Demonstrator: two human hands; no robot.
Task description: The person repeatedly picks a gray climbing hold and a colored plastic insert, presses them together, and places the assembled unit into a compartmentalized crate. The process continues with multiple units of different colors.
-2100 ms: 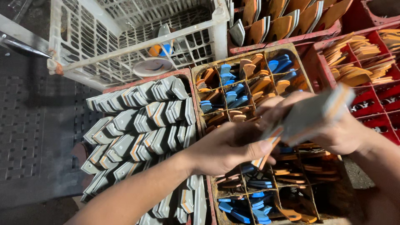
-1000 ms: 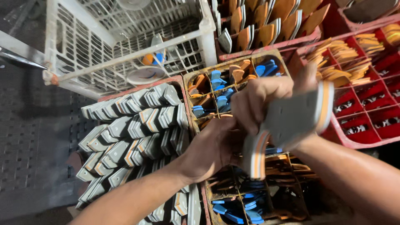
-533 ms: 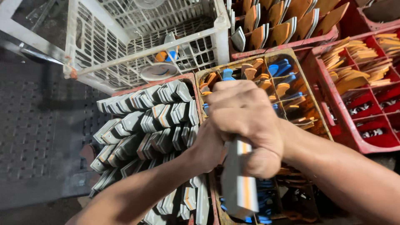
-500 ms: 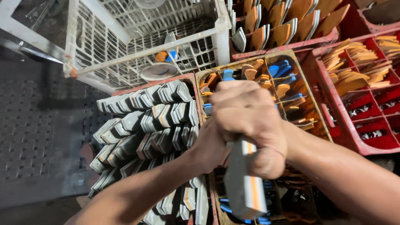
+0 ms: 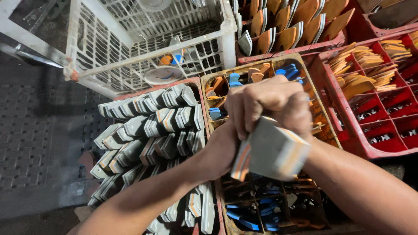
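The grey stack (image 5: 272, 150) has tilted; left hand (image 5: 222, 148) half hidden.

A grey shoe sole (image 5: 272, 150), thick and flat, with thin orange and white layers showing along its edges, is held up above a divided crate, tilted with its broad face turned toward the camera. One end is buried in the closed fist of the right hand (image 5: 270, 102), while the left hand (image 5: 222, 150) presses against its lower left edge, partly hidden behind it. The free end juts down and to the right, clear of the crate below.
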